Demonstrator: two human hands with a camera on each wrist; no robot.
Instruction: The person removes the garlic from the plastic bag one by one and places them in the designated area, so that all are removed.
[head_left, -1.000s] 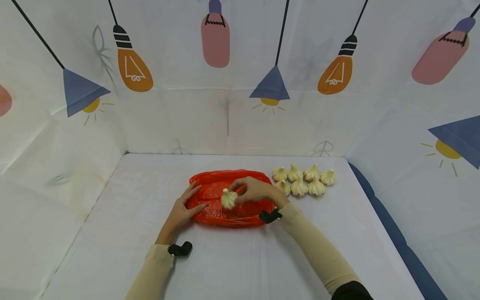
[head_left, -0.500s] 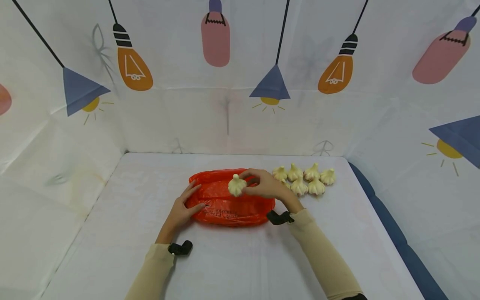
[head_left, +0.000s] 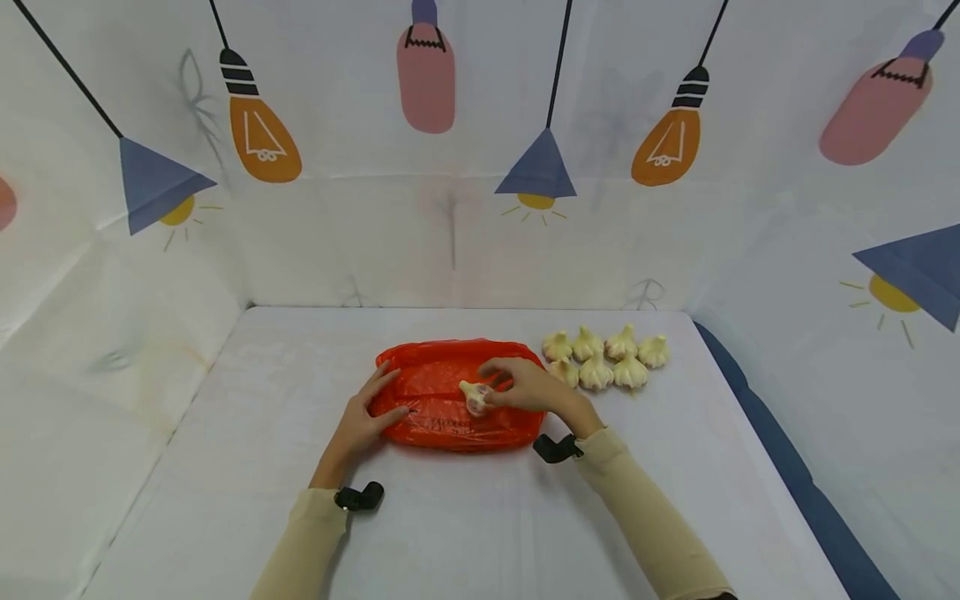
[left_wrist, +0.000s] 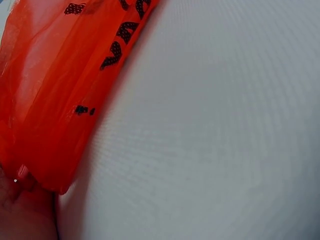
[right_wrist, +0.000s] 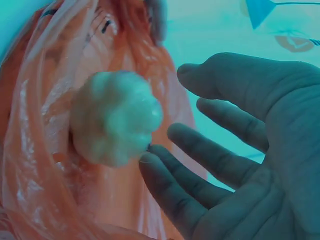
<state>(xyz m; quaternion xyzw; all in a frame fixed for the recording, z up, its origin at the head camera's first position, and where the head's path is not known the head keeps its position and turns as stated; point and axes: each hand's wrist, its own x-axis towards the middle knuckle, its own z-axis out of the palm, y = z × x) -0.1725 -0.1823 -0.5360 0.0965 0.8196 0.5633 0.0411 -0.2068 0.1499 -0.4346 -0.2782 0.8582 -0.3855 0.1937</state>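
Note:
A red plastic bag (head_left: 435,379) lies spread on the table, its rim raised around a hollow. Over its left edge rests my left hand (head_left: 360,427), fingers along the rim and thumb on the front part; the left wrist view catches only a little of that hand (left_wrist: 25,210) against the bag. A garlic bulb (head_left: 475,399) is tilted on the bag, stem to the left. Beside it my right hand (head_left: 525,387) has its fingers loosely extended. In the right wrist view the bulb (right_wrist: 114,119) lies just off the spread fingertips (right_wrist: 150,162), apart from the thumb.
Several more garlic bulbs (head_left: 596,372) stand in two rows right of the bag, close to the right forearm. The white table (head_left: 450,525) meets a patterned cloth wall (head_left: 337,242) at the back. Dark blue fabric (head_left: 772,442) runs past its right edge.
The right hand carried the bulb right and upward, then down again onto the bag. The bulb has tipped, stem now leftward, and the fingers have let go. The left hand stays put.

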